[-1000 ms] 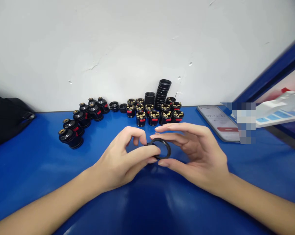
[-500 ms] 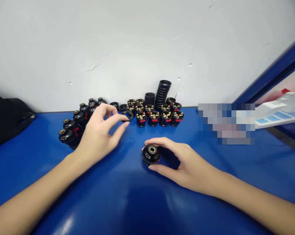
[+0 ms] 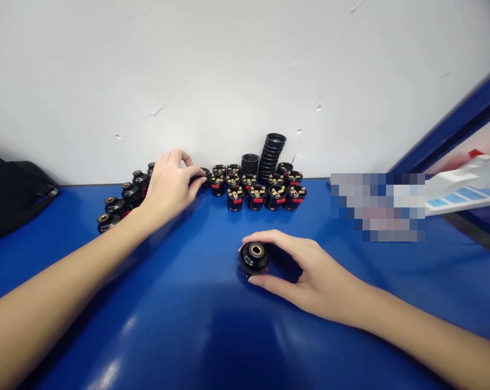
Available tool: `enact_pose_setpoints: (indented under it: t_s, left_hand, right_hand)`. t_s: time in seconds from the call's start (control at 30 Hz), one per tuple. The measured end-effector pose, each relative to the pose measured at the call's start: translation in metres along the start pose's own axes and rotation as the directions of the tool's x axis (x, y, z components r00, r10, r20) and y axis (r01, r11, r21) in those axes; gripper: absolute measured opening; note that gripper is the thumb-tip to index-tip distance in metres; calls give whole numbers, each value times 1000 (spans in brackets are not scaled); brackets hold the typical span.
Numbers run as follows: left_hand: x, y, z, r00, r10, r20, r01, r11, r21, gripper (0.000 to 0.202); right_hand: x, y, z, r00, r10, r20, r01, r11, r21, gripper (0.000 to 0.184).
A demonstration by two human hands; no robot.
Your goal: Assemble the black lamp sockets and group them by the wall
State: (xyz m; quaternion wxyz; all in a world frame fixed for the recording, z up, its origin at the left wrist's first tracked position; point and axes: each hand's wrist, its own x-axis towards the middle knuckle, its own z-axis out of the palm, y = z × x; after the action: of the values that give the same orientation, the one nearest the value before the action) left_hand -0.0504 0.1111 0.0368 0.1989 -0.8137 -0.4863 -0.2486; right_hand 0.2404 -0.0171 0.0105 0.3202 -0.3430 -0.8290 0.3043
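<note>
My right hand (image 3: 299,268) has its thumb and fingers closed around the sides of a black round plug (image 3: 255,260), which sits upright on the blue table (image 3: 180,319). A brass-lined hole shows at the plug's top, with a bit of red low on its right side. Farther back and to the left, my left hand (image 3: 174,181) pinches a thin black ring (image 3: 204,173) among other rings near the wall. Its fingers partly cover the ring. Several similar black plugs (image 3: 106,221) stand in rows left of that hand, some hidden behind it.
Several open black plug bases (image 3: 256,197) with brass contacts and red tabs stand at the back middle. Behind them rise a tall stack of black rings (image 3: 272,154) and a shorter black stack (image 3: 250,164). A black bag (image 3: 13,197) lies far left; a white tray (image 3: 464,195) is at right.
My left hand has moved back and a little left with the black ring, towards the rings by the wall. My right hand stays around the plug, almost unmoved.
</note>
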Motion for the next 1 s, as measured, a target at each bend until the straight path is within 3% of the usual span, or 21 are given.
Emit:
enact_pose_setpoints:
  t_s: [0.33, 0.7, 1.0]
  left_hand:
    - [11, 0, 18, 998, -29, 57, 28, 999, 20, 22]
    - [9, 0, 20, 998, -34, 57, 34, 999, -5, 23]
    - [10, -4, 29, 988, -147, 45, 152, 978, -141, 20]
  right_hand:
    - [1, -2, 0, 1000, 5, 1, -5, 1000, 13, 43]
    - [1, -2, -1, 1000, 5, 11, -5, 1000, 24, 42]
    - [1, -3, -2, 1000, 17, 15, -18, 999, 29, 42]
